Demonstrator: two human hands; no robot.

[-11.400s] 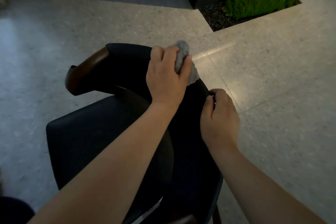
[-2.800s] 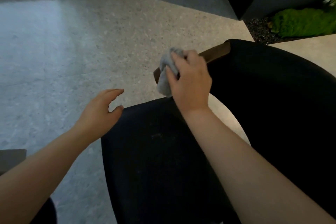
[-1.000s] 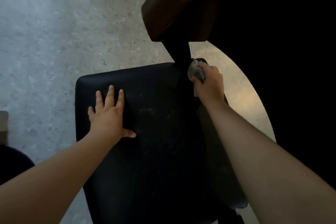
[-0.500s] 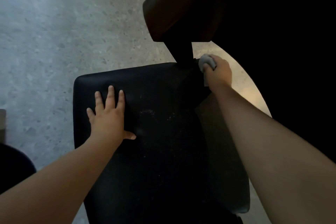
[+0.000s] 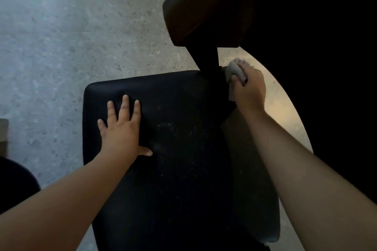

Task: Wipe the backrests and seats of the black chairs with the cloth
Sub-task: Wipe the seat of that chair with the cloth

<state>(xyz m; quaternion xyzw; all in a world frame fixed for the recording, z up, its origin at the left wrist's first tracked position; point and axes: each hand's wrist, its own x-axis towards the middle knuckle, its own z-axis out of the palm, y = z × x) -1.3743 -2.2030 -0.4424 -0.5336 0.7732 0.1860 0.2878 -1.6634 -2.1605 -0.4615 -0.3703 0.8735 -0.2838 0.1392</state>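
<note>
1. The right hand grips a small crumpled grey cloth, fingers curled over it and thumb on its near side; a flap of the cloth hangs at the palm's left edge.
2. The cloth sits at the far right corner of the flat black padded chair seat, just right of the dark upright post that rises from that corner.
3. Compared with 1.0 s ago, hand and cloth have shifted slightly right, off the post; against 0.5 s ago they are almost in the same spot.
4. The left hand lies flat on the seat's left part, fingers straight and spread, thumb out to the right. It matches the last 2 earlier frames; 2.8 s ago it was off the seat's left edge.
5. Pale specks dot the middle of the seat, between the 2 hands.
6. The glossy brown wooden armrest tops the post; 2.8 s ago the cloth was at its end.
7. The curved black backrest fills the right side, over speckled grey stone floor.
</note>
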